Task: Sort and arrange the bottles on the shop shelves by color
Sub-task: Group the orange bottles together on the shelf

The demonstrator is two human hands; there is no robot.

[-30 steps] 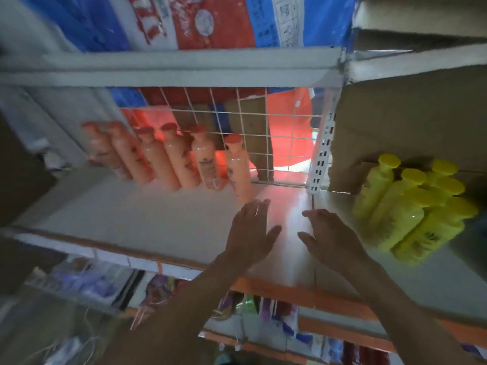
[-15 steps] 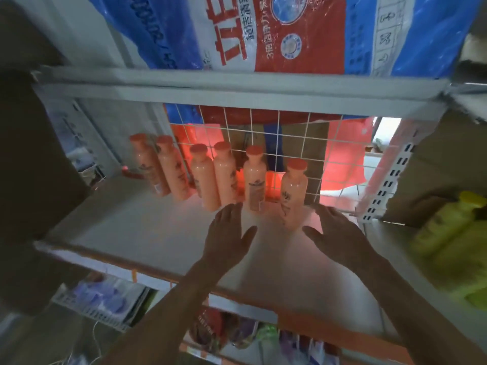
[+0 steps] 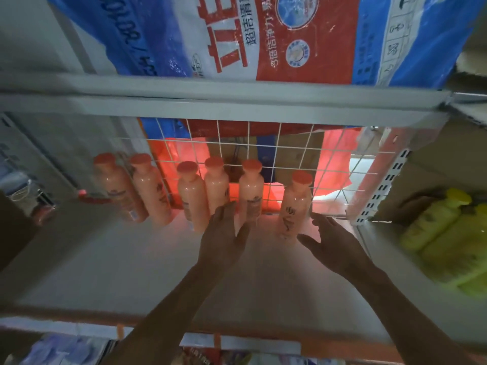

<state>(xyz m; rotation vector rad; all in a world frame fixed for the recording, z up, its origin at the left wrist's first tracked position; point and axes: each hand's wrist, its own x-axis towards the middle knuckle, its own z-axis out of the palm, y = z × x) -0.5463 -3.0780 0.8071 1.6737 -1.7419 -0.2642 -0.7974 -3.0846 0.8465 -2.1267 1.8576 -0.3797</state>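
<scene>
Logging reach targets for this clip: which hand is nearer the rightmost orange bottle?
Right. The right hand is just right of the rightmost orange bottle, fingers by its base; the left hand is farther left, in front of the neighbouring bottles.

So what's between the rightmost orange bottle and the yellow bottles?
The perforated white upright divides them in the head view; the right hand also hovers beside the rightmost orange bottle.
</scene>
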